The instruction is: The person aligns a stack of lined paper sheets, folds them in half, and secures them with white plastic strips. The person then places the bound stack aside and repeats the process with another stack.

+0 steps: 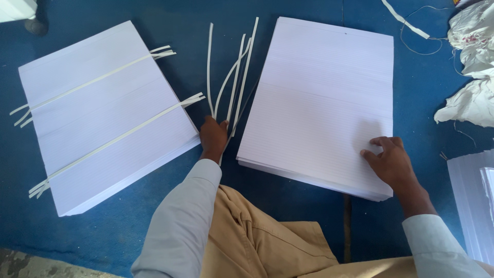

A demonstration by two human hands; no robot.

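Observation:
My left hand [213, 136] grips the near ends of several thin white paper strips [234, 72] that fan out away from me over the blue floor. My right hand [391, 162] rests fingers-down on the near right corner of a stack of white lined paper sheets [319, 92], pinching at the top sheet. A second stack of white sheets [103, 113] lies to the left, with two sets of white strips [118, 136] laid across it.
The blue mat [288, 206] covers the floor. Crumpled white cloth or paper [471, 67] lies at the far right with a loose strip and thread. Another white stack [476, 201] shows at the right edge. My tan trousers [257, 242] fill the bottom centre.

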